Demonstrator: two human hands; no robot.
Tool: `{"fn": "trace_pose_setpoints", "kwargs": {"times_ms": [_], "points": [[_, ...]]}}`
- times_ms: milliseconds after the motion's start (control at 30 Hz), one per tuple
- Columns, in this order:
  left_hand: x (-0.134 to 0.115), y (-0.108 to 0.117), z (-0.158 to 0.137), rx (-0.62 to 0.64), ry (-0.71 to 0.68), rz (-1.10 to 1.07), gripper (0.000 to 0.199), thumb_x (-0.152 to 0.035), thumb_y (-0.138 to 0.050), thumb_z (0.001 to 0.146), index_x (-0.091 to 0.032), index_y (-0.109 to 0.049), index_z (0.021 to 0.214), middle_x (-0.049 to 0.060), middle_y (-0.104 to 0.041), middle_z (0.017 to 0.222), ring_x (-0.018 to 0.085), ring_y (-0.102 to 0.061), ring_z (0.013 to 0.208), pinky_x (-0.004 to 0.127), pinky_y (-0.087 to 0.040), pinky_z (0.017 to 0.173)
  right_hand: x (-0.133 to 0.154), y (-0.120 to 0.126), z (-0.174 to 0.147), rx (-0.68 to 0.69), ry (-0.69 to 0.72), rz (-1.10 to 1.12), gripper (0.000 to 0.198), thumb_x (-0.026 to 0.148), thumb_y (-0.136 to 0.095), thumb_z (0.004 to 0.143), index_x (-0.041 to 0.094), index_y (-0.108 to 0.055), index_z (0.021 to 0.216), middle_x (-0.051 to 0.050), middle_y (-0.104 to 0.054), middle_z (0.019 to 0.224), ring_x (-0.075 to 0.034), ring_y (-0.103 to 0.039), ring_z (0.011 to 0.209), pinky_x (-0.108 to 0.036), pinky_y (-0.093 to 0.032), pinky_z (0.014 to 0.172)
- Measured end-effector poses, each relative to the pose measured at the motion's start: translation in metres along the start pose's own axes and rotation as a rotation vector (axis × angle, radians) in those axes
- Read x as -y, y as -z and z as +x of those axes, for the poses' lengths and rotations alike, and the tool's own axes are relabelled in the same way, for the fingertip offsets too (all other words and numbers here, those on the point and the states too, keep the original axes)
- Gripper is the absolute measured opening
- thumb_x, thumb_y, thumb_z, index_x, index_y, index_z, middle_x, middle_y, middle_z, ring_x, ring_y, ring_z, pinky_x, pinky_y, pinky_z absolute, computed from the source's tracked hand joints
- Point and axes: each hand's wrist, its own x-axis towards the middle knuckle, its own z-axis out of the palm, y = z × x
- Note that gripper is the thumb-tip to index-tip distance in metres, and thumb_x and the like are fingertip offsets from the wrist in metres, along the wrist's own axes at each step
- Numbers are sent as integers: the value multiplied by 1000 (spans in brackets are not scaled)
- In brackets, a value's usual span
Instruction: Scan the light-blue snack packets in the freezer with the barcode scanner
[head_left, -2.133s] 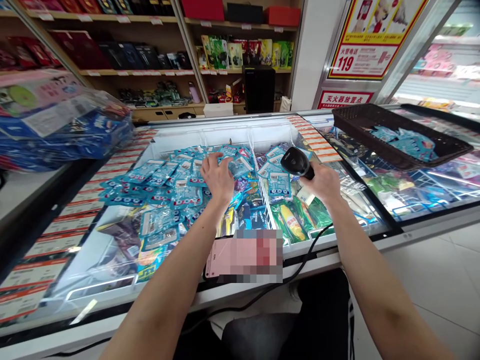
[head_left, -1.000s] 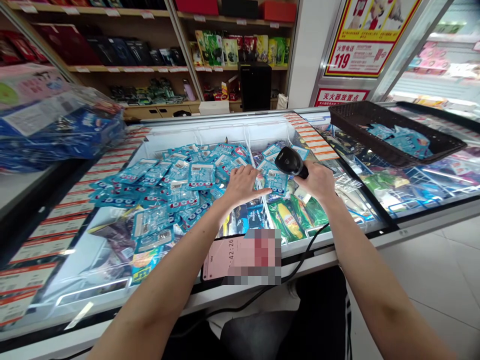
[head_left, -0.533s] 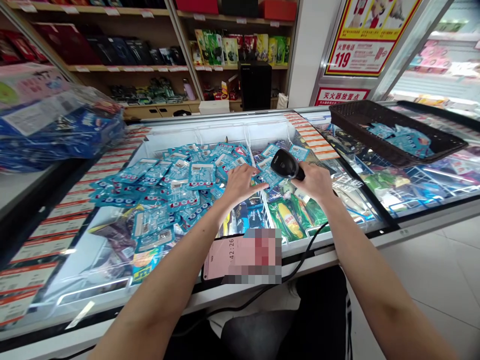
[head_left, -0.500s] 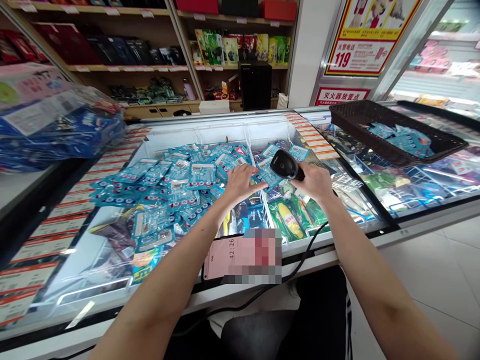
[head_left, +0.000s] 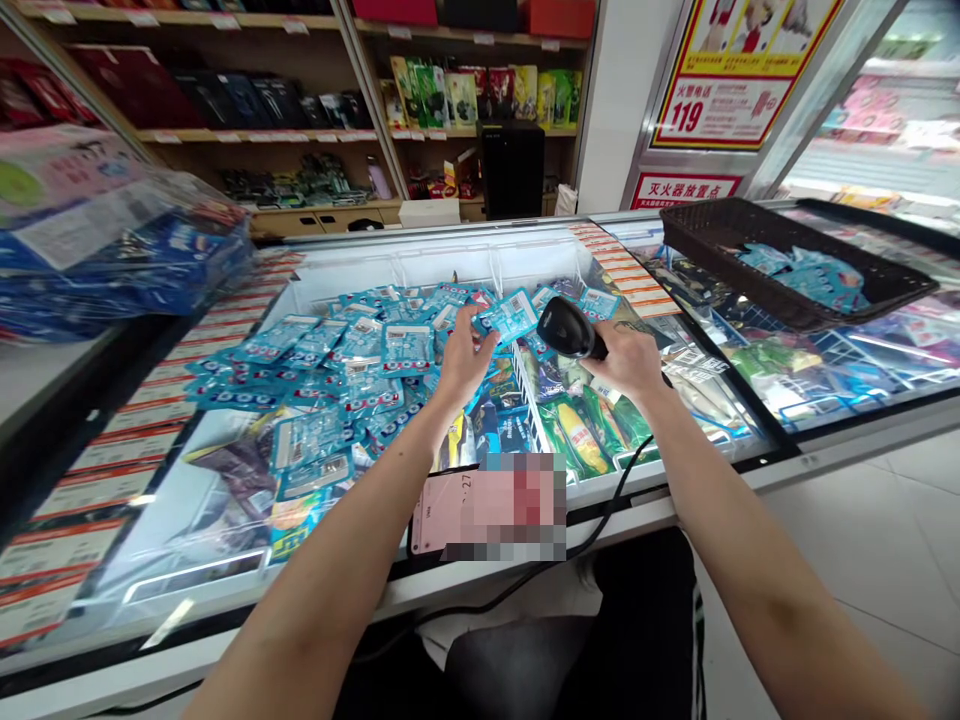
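Between its thumb and fingers my left hand grips a blue ice-pop packet-like flat pouch, its barcode side facing up. My right hand is wrapped round the handle of a black barcode scanner, whose head points left toward the pouch, a small gap apart. A pile of similar blue pouches lies to the left, on the freezer's glass and goods. Several more pouches lie behind the scanner. A phone with a pink screen rests at the freezer's front edge, below my hands.
The chest freezer has white wire dividers and bagged frozen food. A dark basket with blue pouches stands on the right. Plastic-wrapped packs sit on the left. The scanner's black cable hangs over the front edge. Shelves stand behind.
My left hand has drawn back slightly left, and the pouch is now lifted and tilted in front of the scanner. My right hand with the scanner has barely moved.
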Motion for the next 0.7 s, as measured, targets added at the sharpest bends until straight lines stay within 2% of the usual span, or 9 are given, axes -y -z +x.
{"fn": "trace_pose_setpoints", "kwargs": {"times_ms": [200, 433, 700], "points": [[4, 1, 0, -114, 32, 58, 41, -41, -51, 84, -25, -41, 119, 1, -54, 77, 12, -52, 59, 30, -43, 60, 2, -1, -1, -2, 63, 18, 37, 42, -52, 78, 17, -61, 104, -8, -68, 88, -23, -61, 81, -27, -35, 63], [6, 0, 0, -85, 27, 54, 41, -41, -51, 83, -24, -41, 119, 0, -54, 76, 12, -51, 59, 28, -41, 56, 7, -2, -2, 10, 110, 44, 36, 41, -51, 79, 16, -62, 103, -8, -68, 87, -21, -61, 81, -26, -34, 62], [4, 1, 0, -73, 31, 47, 40, -38, -52, 83, -23, -42, 118, 0, -55, 75, 13, -52, 61, 29, -42, 60, 8, -2, -3, 1, 120, 59, 37, 41, -51, 79, 16, -62, 103, -7, -68, 87, -21, -61, 81, -25, -34, 62]]}}
